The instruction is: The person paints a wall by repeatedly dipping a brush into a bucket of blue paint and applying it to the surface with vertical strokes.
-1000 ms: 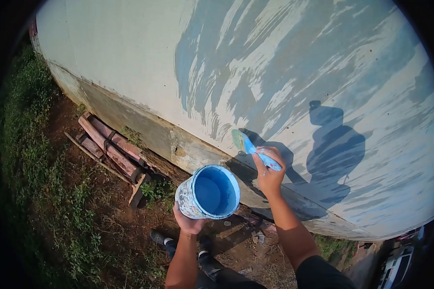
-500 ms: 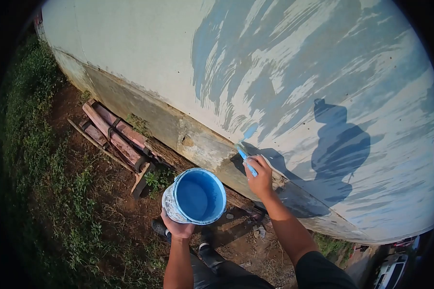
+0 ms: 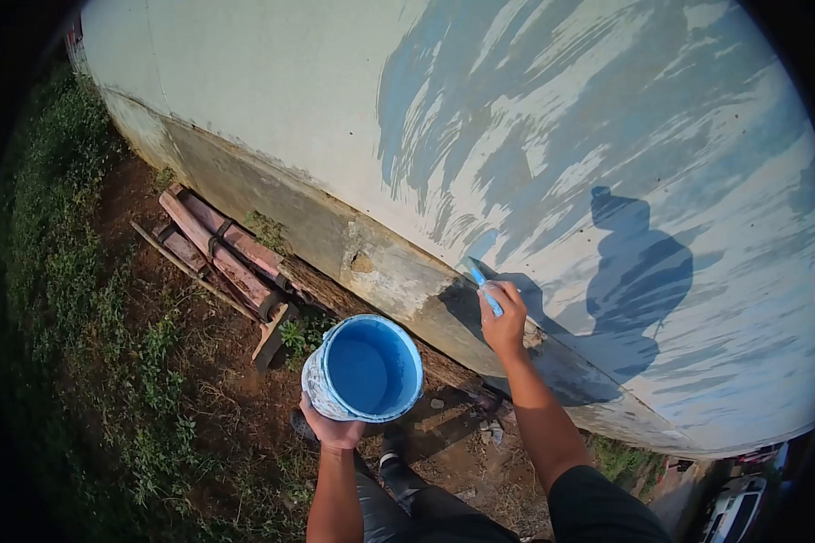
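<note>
My left hand point(image 3: 333, 425) supports a paint bucket point(image 3: 315, 385) from below, fingers closed against its paint-splashed side. Blue paint point(image 3: 367, 366) shows inside it. In my right hand point(image 3: 505, 317) is a paintbrush point(image 3: 487, 288) with a blue handle, gripped by closed fingers. Its bristle end touches the pale wall point(image 3: 272, 100) low down, just above the bare base, by a wet blue patch point(image 3: 483, 244). Streaky blue-grey strokes point(image 3: 607, 100) cover much of the wall to the right.
Reddish beams point(image 3: 222, 249) lie on the ground along the unpainted wall base point(image 3: 244, 181). Green plants point(image 3: 63, 181) grow at the left. My shadow point(image 3: 638, 262) falls on the wall. A white vehicle point(image 3: 736, 509) stands at the far lower right.
My right hand and the brush have shifted slightly right along the wall's lower part. The blue patch by the bristles is now longer. The bucket stays almost where it was.
</note>
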Tool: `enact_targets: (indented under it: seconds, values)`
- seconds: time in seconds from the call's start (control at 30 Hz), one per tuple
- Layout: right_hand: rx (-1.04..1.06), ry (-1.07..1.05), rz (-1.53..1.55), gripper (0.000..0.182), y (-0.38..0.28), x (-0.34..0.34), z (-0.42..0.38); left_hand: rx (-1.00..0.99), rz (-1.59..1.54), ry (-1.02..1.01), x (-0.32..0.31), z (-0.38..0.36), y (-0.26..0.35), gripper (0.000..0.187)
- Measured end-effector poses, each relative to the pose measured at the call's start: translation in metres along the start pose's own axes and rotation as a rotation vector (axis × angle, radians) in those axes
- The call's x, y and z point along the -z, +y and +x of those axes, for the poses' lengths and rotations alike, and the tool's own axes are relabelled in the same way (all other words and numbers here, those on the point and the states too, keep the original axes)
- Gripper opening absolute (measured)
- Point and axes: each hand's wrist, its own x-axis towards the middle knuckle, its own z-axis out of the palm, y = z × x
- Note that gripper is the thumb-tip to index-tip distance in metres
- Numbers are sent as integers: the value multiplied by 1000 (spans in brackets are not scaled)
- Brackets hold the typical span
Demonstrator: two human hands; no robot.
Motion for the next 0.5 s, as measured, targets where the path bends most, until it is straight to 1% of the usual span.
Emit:
enact_targets:
  seconds: [0.03, 0.1, 0.23, 0.3, 0.33, 0.43, 0.47, 0.5]
  values:
    - [-51, 89, 1, 14, -7, 12, 3, 3, 3, 0, 1, 1, 1, 83]
    - [120, 337, -123, 17, -23, 30, -3, 16, 33, 16, 5, -3, 2, 84]
    - [134, 309, -156, 17, -24, 32, -27, 41, 41, 46, 7, -2, 0, 84]
    - [54, 1, -2, 18, -1, 18, -35, 70, 15, 50, -1, -3, -5, 84]
    - [13, -41, -56, 18, 5, 17, -32, 76, 17, 49, -1, -5, -7, 84]
    - [37, 35, -103, 20, 13, 41, -13, 96, 56, 15, -8, -6, -11, 83]
    - [150, 146, -120, 21, 6, 50, -10, 102, 60, -1, -10, -6, -13, 84]
    - [141, 145, -122, 21, -6, 60, -6, 108, 61, -11, -12, -8, -16, 84]
